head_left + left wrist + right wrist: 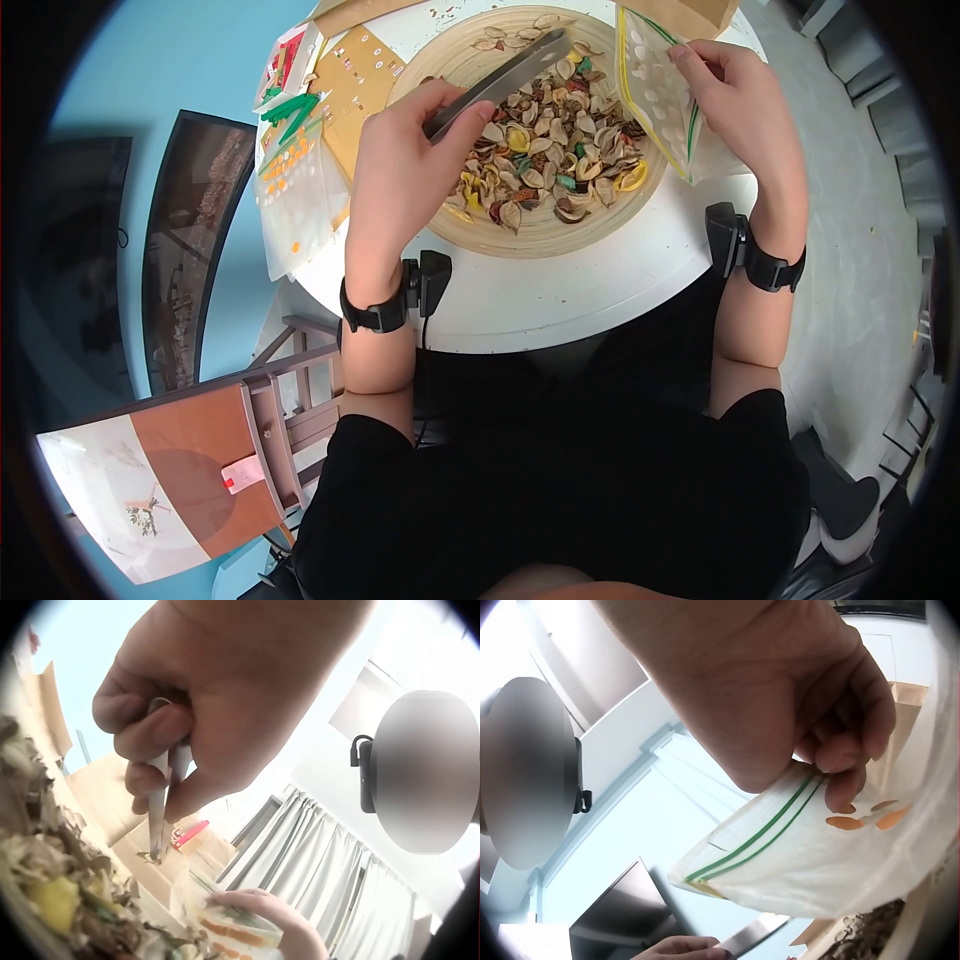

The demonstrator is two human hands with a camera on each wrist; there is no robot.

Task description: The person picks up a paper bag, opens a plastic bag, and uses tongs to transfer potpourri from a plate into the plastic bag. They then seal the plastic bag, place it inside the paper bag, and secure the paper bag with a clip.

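My left hand (405, 170) pinches metal tongs (510, 80) whose tips reach over the far right part of a round wooden plate (440, 50). In the left wrist view a small dried piece (150, 856) is at the tips of the tongs (157, 802). Dried petals and pods (550, 150) in brown, yellow, green and red lie heaped on the plate. My right hand (745, 100) pinches the edge of a clear zip bag (660, 90) with a green and yellow seal, at the plate's right side. Orange pieces (845, 823) show through the bag (780, 862) in the right wrist view.
Left of the plate lie a brown board (350, 95) with small pieces, another clear bag (300, 200) with orange pieces, green clips (292, 112) and a red-and-white box (287, 65). Cardboard (690, 12) stands behind the plate. A chair (290, 410) is at lower left.
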